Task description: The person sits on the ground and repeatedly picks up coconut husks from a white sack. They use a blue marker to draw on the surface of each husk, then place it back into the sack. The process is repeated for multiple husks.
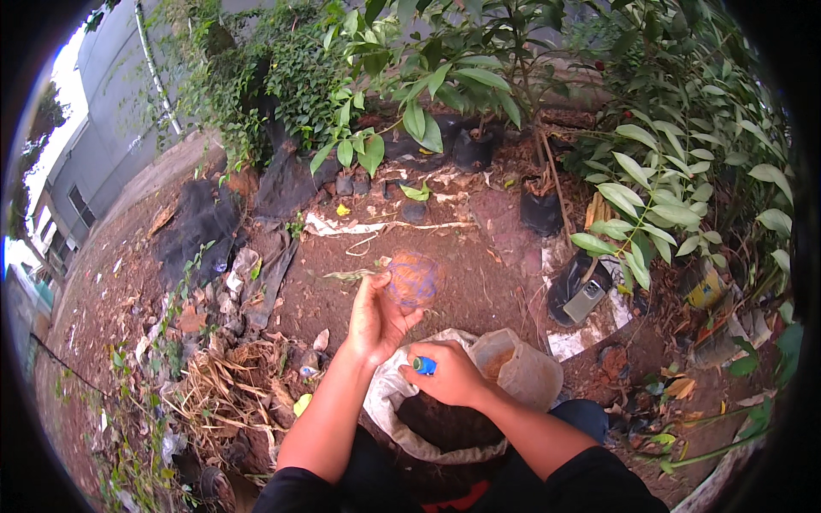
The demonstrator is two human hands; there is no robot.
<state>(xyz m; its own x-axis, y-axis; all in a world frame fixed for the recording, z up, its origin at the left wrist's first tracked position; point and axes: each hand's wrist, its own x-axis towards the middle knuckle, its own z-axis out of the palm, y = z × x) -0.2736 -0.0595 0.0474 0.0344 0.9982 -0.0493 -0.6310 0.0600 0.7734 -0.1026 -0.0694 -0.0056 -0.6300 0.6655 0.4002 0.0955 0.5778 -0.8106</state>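
Observation:
My left hand (381,323) is raised above the ground, its thumb and fingers closed at the edge of a see-through, round piece with purple lines (414,280). It looks like a clear plastic bag, but I cannot be sure. My right hand (451,374) is wrapped around a blue handle with a green end (424,365); the rest of that tool is hidden. Below my hands stands an open white sack (385,400) with dark soil (445,421) inside. A cloudy plastic container (532,374) with something brown in it touches the sack's right side.
Black plant bags (540,214) stand under leafy plants at the back right. A phone (585,301) rests by another black bag (564,284). Dry straw (227,385) and litter lie at left, near black netting (201,227). A grey wall (120,103) rises behind.

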